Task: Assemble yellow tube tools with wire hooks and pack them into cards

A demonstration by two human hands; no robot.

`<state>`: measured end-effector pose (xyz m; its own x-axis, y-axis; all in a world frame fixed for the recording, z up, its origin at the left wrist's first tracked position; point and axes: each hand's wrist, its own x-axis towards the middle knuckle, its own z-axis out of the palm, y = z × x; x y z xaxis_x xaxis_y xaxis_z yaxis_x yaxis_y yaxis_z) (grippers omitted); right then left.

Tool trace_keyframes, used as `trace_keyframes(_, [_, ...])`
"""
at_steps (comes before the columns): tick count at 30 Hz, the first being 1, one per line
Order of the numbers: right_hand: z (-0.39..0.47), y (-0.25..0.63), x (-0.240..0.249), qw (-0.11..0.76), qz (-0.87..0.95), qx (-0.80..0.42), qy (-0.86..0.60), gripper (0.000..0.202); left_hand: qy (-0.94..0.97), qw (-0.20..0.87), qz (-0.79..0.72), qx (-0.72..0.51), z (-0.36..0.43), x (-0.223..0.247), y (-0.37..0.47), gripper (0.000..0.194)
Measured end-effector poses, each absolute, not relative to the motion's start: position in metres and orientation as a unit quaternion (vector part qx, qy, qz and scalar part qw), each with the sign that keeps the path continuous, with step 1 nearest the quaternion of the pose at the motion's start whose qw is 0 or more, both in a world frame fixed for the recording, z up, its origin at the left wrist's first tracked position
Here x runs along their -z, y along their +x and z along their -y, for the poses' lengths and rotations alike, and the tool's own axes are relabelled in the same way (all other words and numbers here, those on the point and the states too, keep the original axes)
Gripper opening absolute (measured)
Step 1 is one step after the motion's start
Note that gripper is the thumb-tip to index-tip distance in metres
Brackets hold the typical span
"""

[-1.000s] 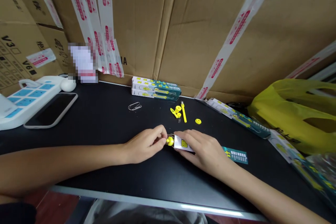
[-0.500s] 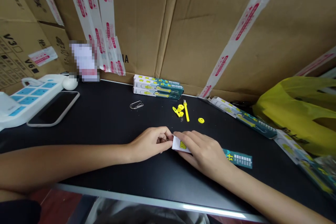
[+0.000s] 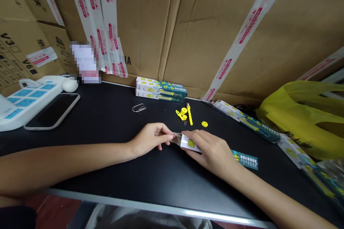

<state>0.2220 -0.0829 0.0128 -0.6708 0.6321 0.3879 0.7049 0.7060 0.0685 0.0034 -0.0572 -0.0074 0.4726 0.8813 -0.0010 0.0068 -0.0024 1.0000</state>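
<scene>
My right hand (image 3: 211,148) is wrapped over a slim white and teal printed box (image 3: 245,160), holding it just above or on the black table. The box's white end, with a yellow square mark, points left, and its end flap is open. At that opening my left hand (image 3: 153,137) pinches a thin metal wire (image 3: 176,135) between thumb and forefinger; whatever else is inside the box is hidden. Beyond the hands lie small yellow plastic parts (image 3: 182,113), a yellow rod with a metal tip (image 3: 190,114), a yellow ring (image 3: 204,124) and a small spring (image 3: 185,123).
Bent wire hooks (image 3: 139,108) lie left of the yellow parts. Stacked matching boxes (image 3: 161,89) stand against the cardboard wall (image 3: 215,25). More boxes (image 3: 247,120) line the right, beside a yellow plastic bag (image 3: 295,114). A phone (image 3: 52,111) and a power strip (image 3: 32,94) are at left.
My left hand has drawn slightly left from the box end, and the opened flap and wire now show. My right hand and the box's end have shifted a little right.
</scene>
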Motion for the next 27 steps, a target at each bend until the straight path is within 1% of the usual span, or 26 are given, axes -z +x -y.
trace_keyframes(3, [0.087, 0.218, -0.013, 0.167, 0.915, 0.097, -0.354, 0.029, 0.639, 0.571, -0.369, -0.359, 0.058, 0.010, 0.004, 0.021])
trace_keyframes(7, [0.092, 0.213, -0.013, 0.169, 0.921, 0.096, -0.339, 0.029, 0.692, 0.509, -0.366, -0.359, 0.061, 0.012, 0.005, 0.012])
trace_keyframes(11, [0.094, 0.211, -0.014, 0.166, 0.923, 0.097, -0.333, 0.030, 0.708, 0.483, -0.374, -0.354, 0.064, 0.012, 0.006, 0.007])
trace_keyframes(14, [0.092, 0.212, -0.013, 0.163, 0.920, 0.102, -0.342, 0.034, 0.713, 0.477, -0.371, -0.355, 0.065, 0.013, 0.005, 0.008])
trace_keyframes(18, [0.089, 0.216, -0.011, 0.148, 0.901, 0.109, -0.393, 0.044, 0.726, 0.462, -0.375, -0.345, 0.065, 0.012, 0.003, 0.010])
trace_keyframes(22, [0.086, 0.219, -0.011, 0.120, 0.894, 0.066, -0.426, 0.031, 0.751, 0.406, -0.392, -0.342, 0.070, 0.005, -0.001, 0.007])
trace_keyframes(23, [0.086, 0.219, -0.011, 0.114, 0.896, 0.059, -0.424, 0.027, 0.757, 0.393, -0.392, -0.345, 0.072, 0.003, -0.001, 0.011])
trace_keyframes(24, [0.086, 0.220, -0.011, 0.112, 0.899, 0.056, -0.420, 0.025, 0.769, 0.377, -0.390, -0.339, 0.074, 0.001, -0.002, 0.018])
trace_keyframes(27, [0.085, 0.220, -0.010, 0.119, 0.903, 0.062, -0.409, 0.025, 0.803, 0.328, -0.382, -0.320, 0.077, -0.003, -0.005, 0.052])
